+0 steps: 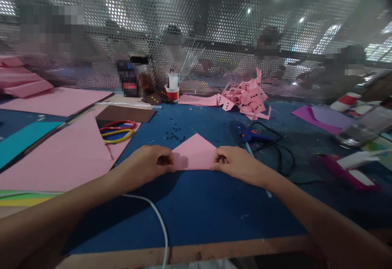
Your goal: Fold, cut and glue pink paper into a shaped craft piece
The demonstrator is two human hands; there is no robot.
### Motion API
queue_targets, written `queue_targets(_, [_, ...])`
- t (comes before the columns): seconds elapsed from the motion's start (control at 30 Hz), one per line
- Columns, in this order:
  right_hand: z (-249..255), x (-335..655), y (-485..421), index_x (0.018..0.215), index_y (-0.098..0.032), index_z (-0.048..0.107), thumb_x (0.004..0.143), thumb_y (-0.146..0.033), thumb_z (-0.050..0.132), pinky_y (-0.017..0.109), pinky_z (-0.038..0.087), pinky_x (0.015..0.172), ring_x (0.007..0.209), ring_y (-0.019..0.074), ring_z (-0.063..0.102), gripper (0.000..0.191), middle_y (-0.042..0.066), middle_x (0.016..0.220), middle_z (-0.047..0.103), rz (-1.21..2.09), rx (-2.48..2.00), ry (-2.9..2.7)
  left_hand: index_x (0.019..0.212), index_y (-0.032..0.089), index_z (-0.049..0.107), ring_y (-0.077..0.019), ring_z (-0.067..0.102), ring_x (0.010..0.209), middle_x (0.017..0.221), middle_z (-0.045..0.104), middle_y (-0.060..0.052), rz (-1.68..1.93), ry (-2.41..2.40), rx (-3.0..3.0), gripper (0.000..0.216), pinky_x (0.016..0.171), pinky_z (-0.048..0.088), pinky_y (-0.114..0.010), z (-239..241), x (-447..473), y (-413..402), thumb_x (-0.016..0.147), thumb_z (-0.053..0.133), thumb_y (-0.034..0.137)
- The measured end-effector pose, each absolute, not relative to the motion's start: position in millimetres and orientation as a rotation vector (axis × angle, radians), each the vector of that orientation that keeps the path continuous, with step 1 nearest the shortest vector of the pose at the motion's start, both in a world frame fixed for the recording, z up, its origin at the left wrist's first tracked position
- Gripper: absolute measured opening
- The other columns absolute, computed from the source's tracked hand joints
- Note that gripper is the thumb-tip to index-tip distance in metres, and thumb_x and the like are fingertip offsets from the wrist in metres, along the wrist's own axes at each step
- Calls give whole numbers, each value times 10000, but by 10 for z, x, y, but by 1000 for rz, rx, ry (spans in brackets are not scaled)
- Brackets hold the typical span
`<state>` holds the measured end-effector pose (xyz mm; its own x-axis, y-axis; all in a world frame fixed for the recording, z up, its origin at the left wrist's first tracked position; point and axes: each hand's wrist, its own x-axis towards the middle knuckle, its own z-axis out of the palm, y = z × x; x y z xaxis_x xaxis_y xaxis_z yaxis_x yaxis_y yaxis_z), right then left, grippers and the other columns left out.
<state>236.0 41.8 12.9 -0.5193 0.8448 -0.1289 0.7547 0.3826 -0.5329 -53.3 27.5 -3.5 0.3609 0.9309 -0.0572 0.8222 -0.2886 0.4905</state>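
A pink sheet of paper, folded into a triangle, lies on the blue table surface with its peak pointing away from me. My left hand pinches its left corner, fingers curled and thumb low. At the opposite corner my right hand grips the paper the same way. The folded edge runs straight between both hands, nearest me. Small black bits are scattered just beyond the paper on the left.
Left are scissors with red and yellow handles, large pink sheets and a teal sheet. A blue glue gun with its cord lies right. Behind are cut pink pieces and a paper cup. A white cable crosses the front edge.
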Motion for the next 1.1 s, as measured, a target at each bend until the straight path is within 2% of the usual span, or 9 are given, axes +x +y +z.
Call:
queue_targets(0.37, [117,2355,430,857,-188,700,877,-314,679,251,378,631,747,154,594,129,25,861,708,807,-1469,-2497,760,232,737,-162,647,682,717,723,34,99,1491,2129,145,585,387,-232,252,-726,324,762,713,375])
queue_targets(0.9, [123,2353,429,842,-198,693,871,-330,686,251,371,630,752,157,590,135,18,851,704,817,-1477,-2483,791,244,710,-161,641,680,717,699,36,109,1466,2123,152,582,394,-230,266,-755,345,736,723,384])
queue_targets(1.1, [138,2353,421,841,-201,685,871,-338,686,252,366,613,729,154,594,141,10,822,703,827,-1486,-2482,745,238,710,-152,633,659,686,690,41,105,1437,2123,143,569,385,-223,264,-762,363,741,713,381])
